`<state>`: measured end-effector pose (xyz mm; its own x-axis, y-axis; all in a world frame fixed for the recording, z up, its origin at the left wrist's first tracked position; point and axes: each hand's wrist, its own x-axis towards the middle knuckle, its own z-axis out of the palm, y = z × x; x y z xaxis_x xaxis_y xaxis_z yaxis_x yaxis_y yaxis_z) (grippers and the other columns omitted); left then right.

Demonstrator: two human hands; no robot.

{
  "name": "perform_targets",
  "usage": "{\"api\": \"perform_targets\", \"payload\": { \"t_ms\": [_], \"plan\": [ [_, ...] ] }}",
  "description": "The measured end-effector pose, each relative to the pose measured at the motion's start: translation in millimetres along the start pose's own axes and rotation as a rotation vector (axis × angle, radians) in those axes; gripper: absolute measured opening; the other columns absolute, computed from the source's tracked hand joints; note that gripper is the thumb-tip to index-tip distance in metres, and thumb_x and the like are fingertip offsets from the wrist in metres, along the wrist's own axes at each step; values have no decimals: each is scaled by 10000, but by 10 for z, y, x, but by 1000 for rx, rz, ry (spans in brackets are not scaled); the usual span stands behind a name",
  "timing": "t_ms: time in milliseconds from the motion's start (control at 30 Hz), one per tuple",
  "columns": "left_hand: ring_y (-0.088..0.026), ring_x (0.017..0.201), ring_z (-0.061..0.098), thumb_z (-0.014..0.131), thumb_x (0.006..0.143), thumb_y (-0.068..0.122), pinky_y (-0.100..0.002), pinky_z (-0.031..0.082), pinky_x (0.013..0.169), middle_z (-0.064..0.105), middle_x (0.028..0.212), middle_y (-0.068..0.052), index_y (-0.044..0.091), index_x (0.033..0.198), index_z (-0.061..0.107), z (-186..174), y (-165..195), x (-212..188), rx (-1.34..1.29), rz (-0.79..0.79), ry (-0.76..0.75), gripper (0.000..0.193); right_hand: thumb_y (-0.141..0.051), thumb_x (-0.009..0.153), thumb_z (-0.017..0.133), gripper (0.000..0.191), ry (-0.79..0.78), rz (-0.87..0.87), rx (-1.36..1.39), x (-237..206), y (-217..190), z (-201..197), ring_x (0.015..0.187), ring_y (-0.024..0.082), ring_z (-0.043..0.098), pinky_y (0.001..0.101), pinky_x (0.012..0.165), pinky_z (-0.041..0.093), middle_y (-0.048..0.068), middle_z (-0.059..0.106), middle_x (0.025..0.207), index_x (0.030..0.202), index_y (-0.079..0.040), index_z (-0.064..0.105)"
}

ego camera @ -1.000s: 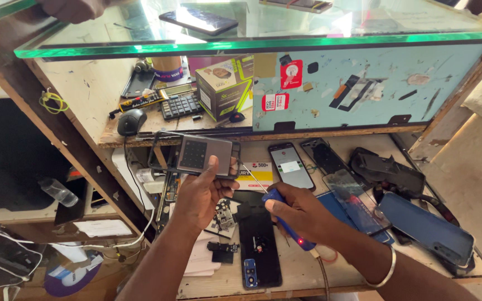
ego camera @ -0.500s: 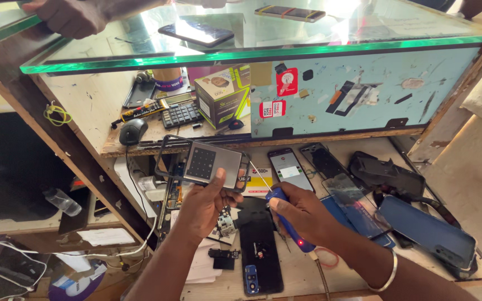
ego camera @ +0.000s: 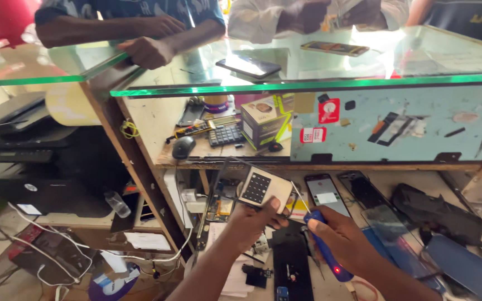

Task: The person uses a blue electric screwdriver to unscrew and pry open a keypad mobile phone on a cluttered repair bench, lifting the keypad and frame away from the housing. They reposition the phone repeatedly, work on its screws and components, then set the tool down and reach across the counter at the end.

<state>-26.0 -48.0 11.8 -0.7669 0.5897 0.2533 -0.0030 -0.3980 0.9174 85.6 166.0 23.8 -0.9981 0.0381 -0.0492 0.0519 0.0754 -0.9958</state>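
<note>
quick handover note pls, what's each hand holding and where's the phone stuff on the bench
Left hand: grip shut on a small pale plate with a dark grid, lifted above the bench.
Right hand: grip shut on a blue tool, its thin tip pointed up toward the plate.
An opened phone lies flat below both hands; more phones lie to the right on the bench.
Done: plate is off the bench. Left: tool tip has not visibly reached the plate.

Box: green, white and dark carton, stood on the shelf beside the calculator.
Stickers: red one and red-white one on the blue panel.
Screens: lit phone on the bench; dark phone on the glass.
</note>
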Motion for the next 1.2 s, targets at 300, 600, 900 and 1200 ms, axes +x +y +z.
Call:
{"api": "perform_targets", "payload": {
  "t_ms": [300, 600, 900, 1200],
  "plan": [
    [-145, 786, 732, 664, 1002, 244, -278, 554, 655, 753, 950, -76, 23, 1163, 667, -21, 10, -10, 62, -10, -18, 273, -312, 950, 566, 349, -40, 8, 56, -11, -6, 4, 564, 151, 583, 317, 509, 501, 64, 608, 755, 1157, -39, 634],
    [-124, 798, 723, 667, 997, 264, -275, 544, 665, 770, 994, -55, 39, 1142, 714, -46, -86, 10, 156, -32, -59, 272, -246, 966, 563, 289, -79, 7, 37, -2, -15, 49, 568, 157, 587, 318, 517, 500, 76, 613, 743, 1121, -14, 640],
    [-134, 808, 735, 677, 992, 274, -278, 545, 670, 773, 989, -64, 42, 1142, 717, -47, -86, 20, 156, -66, -64, 279, -257, 965, 568, 279, -87, -19, 24, -19, -56, 63, 560, 159, 591, 318, 510, 496, 79, 610, 744, 1087, -17, 642],
    [-122, 784, 717, 673, 994, 248, -275, 536, 656, 762, 952, -55, 50, 1159, 682, -48, -35, 11, 111, -6, -20, 258, -327, 951, 560, 318, 44, 33, 47, 39, -18, -37, 568, 168, 598, 335, 516, 521, 72, 616, 756, 1057, -31, 608]
  ]
}}
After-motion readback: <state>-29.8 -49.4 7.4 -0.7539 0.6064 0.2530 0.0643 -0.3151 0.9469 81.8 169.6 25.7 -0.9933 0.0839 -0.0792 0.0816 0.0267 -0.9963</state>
